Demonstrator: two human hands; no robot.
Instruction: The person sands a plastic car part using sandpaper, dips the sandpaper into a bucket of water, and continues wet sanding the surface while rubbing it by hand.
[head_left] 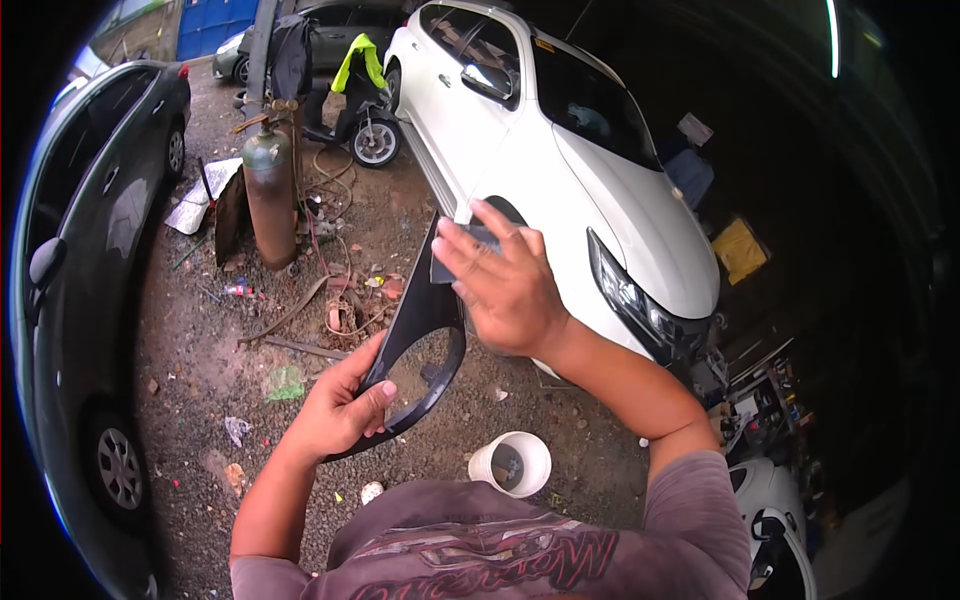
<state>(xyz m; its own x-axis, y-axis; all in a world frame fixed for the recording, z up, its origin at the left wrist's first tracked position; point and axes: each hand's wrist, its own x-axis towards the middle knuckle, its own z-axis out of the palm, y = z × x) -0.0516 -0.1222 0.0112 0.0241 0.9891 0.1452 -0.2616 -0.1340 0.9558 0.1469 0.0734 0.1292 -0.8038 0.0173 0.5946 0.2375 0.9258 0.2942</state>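
A black plastic car trim piece (410, 325) with a large oval opening is held up in front of me, its narrow end pointing away. My left hand (345, 408) grips the lower rim, thumb on top and fingers wrapped underneath. Over the upper end lies my right hand (512, 285), pressing a dark grey sheet that looks like sandpaper (441, 268) against the surface. Part of that sheet is hidden under the fingers. Below the trim piece, a white bucket (541, 463) with some greyish liquid in it stands on the gravel.
A white SUV (570, 190) stands ahead to the right, a dark car (90, 260) along the left. A rusty gas cylinder (270, 200) stands by a post, with hoses and litter on the ground. Behind is a scooter (375, 140). Clutter lines the right (745, 410).
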